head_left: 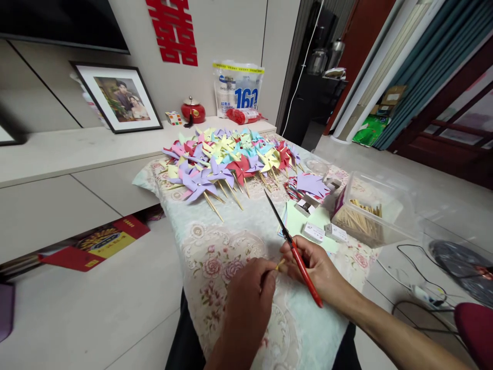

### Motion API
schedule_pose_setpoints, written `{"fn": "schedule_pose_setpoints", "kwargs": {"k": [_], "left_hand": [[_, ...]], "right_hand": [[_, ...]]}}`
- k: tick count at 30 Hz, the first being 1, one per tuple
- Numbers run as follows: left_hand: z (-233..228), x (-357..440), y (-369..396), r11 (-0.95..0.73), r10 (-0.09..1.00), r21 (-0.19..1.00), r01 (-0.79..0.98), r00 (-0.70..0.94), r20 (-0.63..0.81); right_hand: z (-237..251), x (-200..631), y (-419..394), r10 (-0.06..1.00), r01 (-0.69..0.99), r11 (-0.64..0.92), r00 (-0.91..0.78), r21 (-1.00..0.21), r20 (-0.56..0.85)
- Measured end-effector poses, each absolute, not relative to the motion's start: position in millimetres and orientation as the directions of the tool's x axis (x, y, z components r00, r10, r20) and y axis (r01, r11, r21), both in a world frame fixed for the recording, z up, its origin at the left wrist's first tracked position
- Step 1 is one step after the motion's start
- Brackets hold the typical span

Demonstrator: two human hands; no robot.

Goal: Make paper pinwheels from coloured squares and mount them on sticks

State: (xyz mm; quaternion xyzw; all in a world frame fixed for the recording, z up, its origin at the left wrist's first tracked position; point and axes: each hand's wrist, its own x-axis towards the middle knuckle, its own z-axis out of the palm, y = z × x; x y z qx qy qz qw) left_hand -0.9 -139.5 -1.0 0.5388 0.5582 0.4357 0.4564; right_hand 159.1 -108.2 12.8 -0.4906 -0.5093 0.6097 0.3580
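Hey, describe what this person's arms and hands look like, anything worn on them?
Both are bare: the left hand and right hand carry no gloves, rings, or watch that shows, and no sleeves cover the visible forearms. Dark clothing shows just below them at the table edge.

Only 1 view existed, from a camera worn on the person's head; it looked forward and down across a cloth-covered table (215,246); the left hand (246,303) and right hand (311,267) sat close at the lower edge; the far wall (215,46) and doorway (308,77) lay well beyond.
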Motion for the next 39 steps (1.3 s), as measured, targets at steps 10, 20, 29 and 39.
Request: {"fn": "schedule_pose_setpoints", "kwargs": {"k": [10, 20, 29, 39], "left_hand": [[-18, 11, -134, 0.365, 0.93, 0.889, -0.276, 0.058, -0.364], [-15, 10, -137, 0.421, 0.906, 0.817, -0.395, 0.148, -0.395], [-15, 13, -138, 0.4, 0.916, 0.828, -0.393, 0.141, -0.375], [-22, 19, -135, 0.354, 0.926, 0.886, -0.299, -0.025, -0.378]], "right_hand": [[16, 154, -105, 0.944, -0.002, -0.275, -0.192, -0.961, -0.27], [14, 157, -104, 0.932, -0.07, -0.275, -0.263, -0.959, -0.248], [12, 158, -104, 0.952, -0.028, -0.232, -0.213, -0.972, -0.221], [10, 155, -103, 0.956, -0.032, -0.224, -0.201, -0.974, -0.213]]}}
